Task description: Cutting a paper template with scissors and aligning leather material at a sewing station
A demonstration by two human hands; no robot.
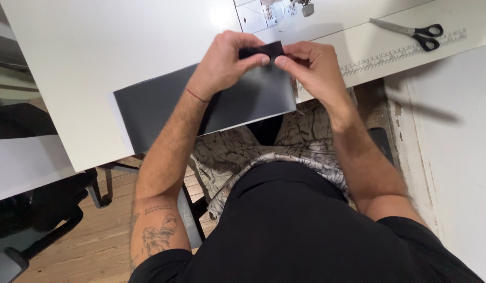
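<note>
My left hand (224,60) and my right hand (311,65) meet above the table edge, both pinching a small black piece of fabric (264,50) between thumbs and fingers. Under the hands lies a dark grey sheet (164,107) on the white table (85,57), reaching its near edge. A thin red band circles my left wrist.
A white sewing machine (277,10) stands at the table's far edge. Black-handled scissors (413,31) and a clear ruler (405,52) lie to the right. A black office chair (38,209) is on the left over a wooden floor. A white wall rises at right.
</note>
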